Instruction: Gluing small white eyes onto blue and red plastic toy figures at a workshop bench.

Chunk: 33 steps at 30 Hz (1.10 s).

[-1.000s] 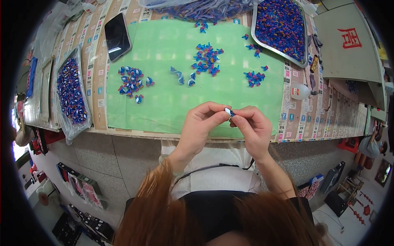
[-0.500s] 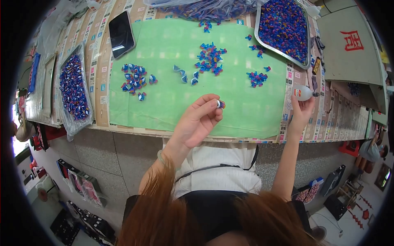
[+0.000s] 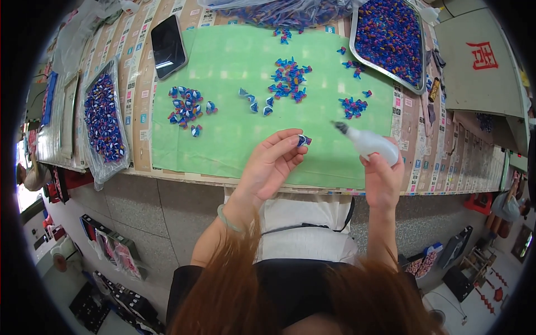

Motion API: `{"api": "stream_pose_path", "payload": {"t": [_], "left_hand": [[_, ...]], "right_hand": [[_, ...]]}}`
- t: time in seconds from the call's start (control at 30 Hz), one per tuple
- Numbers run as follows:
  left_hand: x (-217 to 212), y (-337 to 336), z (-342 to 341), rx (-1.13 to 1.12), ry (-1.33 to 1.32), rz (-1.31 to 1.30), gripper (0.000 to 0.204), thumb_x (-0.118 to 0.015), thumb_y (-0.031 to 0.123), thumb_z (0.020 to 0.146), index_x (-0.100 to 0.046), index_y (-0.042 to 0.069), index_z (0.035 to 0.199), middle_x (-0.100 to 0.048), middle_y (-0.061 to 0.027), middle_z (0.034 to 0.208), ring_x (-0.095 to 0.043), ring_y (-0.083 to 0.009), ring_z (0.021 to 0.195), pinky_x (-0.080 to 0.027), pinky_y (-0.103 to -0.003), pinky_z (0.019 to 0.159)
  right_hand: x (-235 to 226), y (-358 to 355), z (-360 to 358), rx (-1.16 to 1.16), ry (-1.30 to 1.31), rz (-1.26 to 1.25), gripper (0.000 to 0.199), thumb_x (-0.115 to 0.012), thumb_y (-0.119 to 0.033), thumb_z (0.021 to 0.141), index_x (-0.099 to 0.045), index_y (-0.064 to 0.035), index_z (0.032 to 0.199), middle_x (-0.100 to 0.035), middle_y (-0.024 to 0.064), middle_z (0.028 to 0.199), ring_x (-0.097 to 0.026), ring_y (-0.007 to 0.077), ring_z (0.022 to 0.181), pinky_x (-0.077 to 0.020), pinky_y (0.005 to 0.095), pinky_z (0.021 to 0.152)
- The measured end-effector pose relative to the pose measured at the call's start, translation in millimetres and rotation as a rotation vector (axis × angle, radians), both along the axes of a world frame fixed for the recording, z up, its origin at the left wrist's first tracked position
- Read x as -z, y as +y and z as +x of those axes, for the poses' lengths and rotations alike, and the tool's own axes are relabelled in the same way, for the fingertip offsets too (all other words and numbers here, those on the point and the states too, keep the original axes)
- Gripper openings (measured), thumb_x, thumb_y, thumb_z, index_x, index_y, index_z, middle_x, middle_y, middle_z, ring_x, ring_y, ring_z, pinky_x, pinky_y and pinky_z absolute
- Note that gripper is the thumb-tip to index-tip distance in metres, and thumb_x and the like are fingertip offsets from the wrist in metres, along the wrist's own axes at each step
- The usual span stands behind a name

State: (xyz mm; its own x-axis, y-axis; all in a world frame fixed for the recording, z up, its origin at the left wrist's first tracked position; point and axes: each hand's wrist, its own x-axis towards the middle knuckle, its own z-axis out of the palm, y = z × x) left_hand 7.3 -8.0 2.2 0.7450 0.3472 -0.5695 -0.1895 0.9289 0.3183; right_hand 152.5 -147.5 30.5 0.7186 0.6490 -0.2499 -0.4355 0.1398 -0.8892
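Observation:
Between thumb and fingers, my left hand (image 3: pixel 272 162) pinches a small blue, white and purple piece (image 3: pixel 304 140) above the green cloth (image 3: pixel 234 145). My right hand (image 3: pixel 384 177) grips a translucent white squeeze bottle (image 3: pixel 373 147), whose dark nozzle points left and up. The nozzle and the pinched piece are apart. Beyond my left hand lie a few loose blue-and-white pieces (image 3: pixel 253 104). Farther left is a pile of similar pieces (image 3: pixel 186 106). Blue and pink pieces (image 3: pixel 289 80) lie in a cluster at the cloth's middle, and a smaller cluster (image 3: pixel 353 108) sits to the right.
A metal tray (image 3: pixel 354 34) heaped with blue and pink pieces stands at the back right. On the left, a plastic-wrapped tray (image 3: pixel 124 131) holds blue-and-white pieces. A black phone (image 3: pixel 169 47) lies at the cloth's far left corner. A plastic bag (image 3: pixel 290 12) of pieces lies at the back.
My right hand has brought the bottle left from the cloth's right edge and turned its nozzle toward my left side. My left hand stays nearly in place, still pinching the small piece.

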Motion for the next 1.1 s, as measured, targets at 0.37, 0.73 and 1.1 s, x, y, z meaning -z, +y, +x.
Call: {"api": "stream_pose_path", "payload": {"t": [0.37, 0.73, 1.1], "left_hand": [[2.1, 1.4, -3.5, -0.001, 0.012, 0.012, 0.022, -0.053, 0.008, 0.08, -0.052, -0.001, 0.1, -0.056, -0.0031, 0.078, -0.053, -0.0097, 0.072, -0.043, -0.021, 0.066], [3.1, 0.6, -3.0, 0.014, -0.001, 0.014, 0.022, -0.053, 0.008, 0.079, -0.052, -0.001, 0.099, -0.056, -0.0032, 0.079, -0.052, -0.0092, 0.071, -0.042, -0.021, 0.066], [5.8, 5.4, -6.4, -0.03, 0.01, 0.022, 0.021, -0.052, 0.008, 0.08, -0.051, 0.0, 0.1, -0.056, -0.0045, 0.083, -0.053, -0.0104, 0.075, -0.044, -0.022, 0.068]], "right_hand": [[-18.8, 9.7, -23.4, -0.102, -0.678, -0.207, 0.026, -0.066, -0.004, 0.066, -0.047, -0.0031, 0.084, -0.044, 0.0011, 0.08, -0.043, 0.0072, 0.072, -0.0335, 0.0189, 0.065], [-20.4, 8.9, -22.9, -0.117, -0.671, -0.225, 0.025, -0.067, -0.005, 0.066, -0.048, -0.0028, 0.082, -0.044, 0.0007, 0.079, -0.042, 0.007, 0.07, -0.0332, 0.0187, 0.064], [-5.4, -6.6, 20.1, 0.168, -0.075, 0.064, 0.02, -0.055, -0.003, 0.075, -0.046, 0.0009, 0.092, -0.051, 0.009, 0.093, -0.049, 0.0121, 0.083, -0.0395, 0.0236, 0.07]]}}
